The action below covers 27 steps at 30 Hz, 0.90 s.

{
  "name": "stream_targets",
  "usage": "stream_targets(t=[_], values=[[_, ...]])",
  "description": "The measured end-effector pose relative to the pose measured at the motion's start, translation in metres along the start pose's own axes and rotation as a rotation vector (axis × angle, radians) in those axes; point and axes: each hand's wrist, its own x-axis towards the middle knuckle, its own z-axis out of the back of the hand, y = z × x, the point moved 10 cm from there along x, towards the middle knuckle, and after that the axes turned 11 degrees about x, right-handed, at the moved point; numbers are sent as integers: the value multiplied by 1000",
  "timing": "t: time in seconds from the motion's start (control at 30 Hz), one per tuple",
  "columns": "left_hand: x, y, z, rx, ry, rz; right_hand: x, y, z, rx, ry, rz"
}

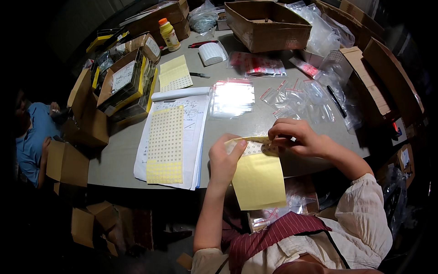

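My left hand (226, 157) grips the left edge of a yellow sticker sheet (259, 180), thumb on top. The sheet hangs over the table's front edge; small printed labels run along its upper part, and the lower part is bare yellow backing. At its top right corner my right hand (295, 138) has its fingers bent and pinched together; whether a label sits between them is hidden. Beyond my hands lie a stack of shiny clear zip bags (232, 98) and a loose spread of small clear bags (299, 100).
A second label sheet (165, 144) lies on a notebook (194, 137) at the left. Cardboard boxes (267, 34), a yellow bottle (169, 35), a label roll (211, 53) and a black marker (336, 101) stand or lie farther off. A person in blue (36, 137) is at far left.
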Motion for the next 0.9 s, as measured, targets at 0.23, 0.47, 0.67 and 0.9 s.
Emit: stream_targets(t=[0.23, 0.47, 0.67, 0.9], values=[[0, -5, 2, 43, -32, -22, -1, -2, 14, 67, -133, 24], [-2, -5, 4, 9, -48, -7, -5, 33, 5, -403, -230, 146], [-3, -11, 4, 7, -57, -38, -6, 14, -2, -378, -239, 71], [-5, -22, 5, 45, -77, -87, -5, -2, -7, -209, -225, -29]])
